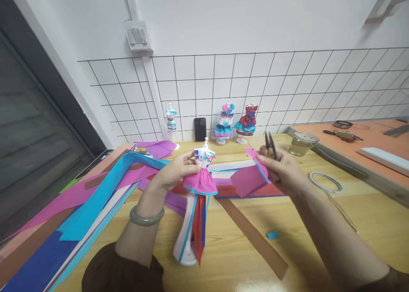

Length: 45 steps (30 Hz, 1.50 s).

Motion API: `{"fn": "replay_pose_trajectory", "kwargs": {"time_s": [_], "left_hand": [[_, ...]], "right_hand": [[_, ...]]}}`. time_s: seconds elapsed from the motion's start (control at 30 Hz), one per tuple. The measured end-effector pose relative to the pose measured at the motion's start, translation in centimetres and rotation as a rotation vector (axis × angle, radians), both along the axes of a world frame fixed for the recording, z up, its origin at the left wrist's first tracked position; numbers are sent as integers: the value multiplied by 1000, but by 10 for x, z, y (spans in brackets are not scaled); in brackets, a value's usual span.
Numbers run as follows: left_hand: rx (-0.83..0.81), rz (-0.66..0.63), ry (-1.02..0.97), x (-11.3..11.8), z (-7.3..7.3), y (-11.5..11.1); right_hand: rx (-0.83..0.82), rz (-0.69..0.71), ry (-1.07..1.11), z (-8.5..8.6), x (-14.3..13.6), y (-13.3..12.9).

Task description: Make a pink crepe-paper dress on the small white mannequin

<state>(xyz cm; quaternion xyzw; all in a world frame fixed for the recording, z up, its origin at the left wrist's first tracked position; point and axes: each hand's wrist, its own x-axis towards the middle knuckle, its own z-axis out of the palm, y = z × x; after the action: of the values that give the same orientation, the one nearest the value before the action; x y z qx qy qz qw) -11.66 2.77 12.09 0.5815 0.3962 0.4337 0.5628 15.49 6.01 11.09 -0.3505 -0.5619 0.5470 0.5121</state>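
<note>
My left hand (177,170) has its fingers wrapped round the waist of a miniature dress form (204,155). The form wears a patterned white top and a pink skirt (202,181) with a blue hem, and red and white strips hang beneath it over its white base (188,255). To the right, my right hand (279,170) pinches a pink crepe-paper piece (247,180) with a blue edge. Dark pointed blades (270,143), apart at the tips, stick up from that same hand; the tool's handle is hidden. A gap separates the pink piece from the skirt.
Blue, pink and purple paper strips (96,194) cover the left side. Three dressed miniature forms (224,125) and a phone (200,130) stand along the wall. A glass bowl (303,143), a tape roll (326,182), a brown strip (255,236) and a blue scrap (272,235) lie about the table.
</note>
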Motion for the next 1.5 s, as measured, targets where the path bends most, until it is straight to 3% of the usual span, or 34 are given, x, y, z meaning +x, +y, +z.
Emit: {"fn": "replay_pose_trajectory", "kwargs": {"time_s": [0.07,0.2,0.3,0.4,0.53,0.67,0.77,0.9,1.07,1.23,1.33,1.5], "left_hand": [[17,58,7,-1,-1,1],[90,139,78,0,-1,3],[122,168,84,0,-1,4],[135,199,64,1,1,4],[149,236,5,0,4,3],[155,249,-24,-1,7,1],[154,251,-50,-3,8,0],[160,267,-93,-5,8,2],[170,331,-170,-6,7,4],[147,408,-184,1,7,4],[154,432,-156,5,6,4],[184,419,-119,9,3,4]], "right_hand": [[89,-160,-36,10,9,13],[350,-437,-307,24,18,38],[475,-521,-521,22,14,60],[499,-435,-727,6,0,87],[474,-318,-813,-28,-28,118],[456,-229,-863,-54,-53,132],[431,-152,-876,-60,-63,134],[414,-93,-897,-60,-61,127],[431,-18,-1034,-68,-33,95],[439,46,-1128,-89,5,38],[491,158,-1188,-105,30,3],[646,137,-1334,-124,61,-21]]}}
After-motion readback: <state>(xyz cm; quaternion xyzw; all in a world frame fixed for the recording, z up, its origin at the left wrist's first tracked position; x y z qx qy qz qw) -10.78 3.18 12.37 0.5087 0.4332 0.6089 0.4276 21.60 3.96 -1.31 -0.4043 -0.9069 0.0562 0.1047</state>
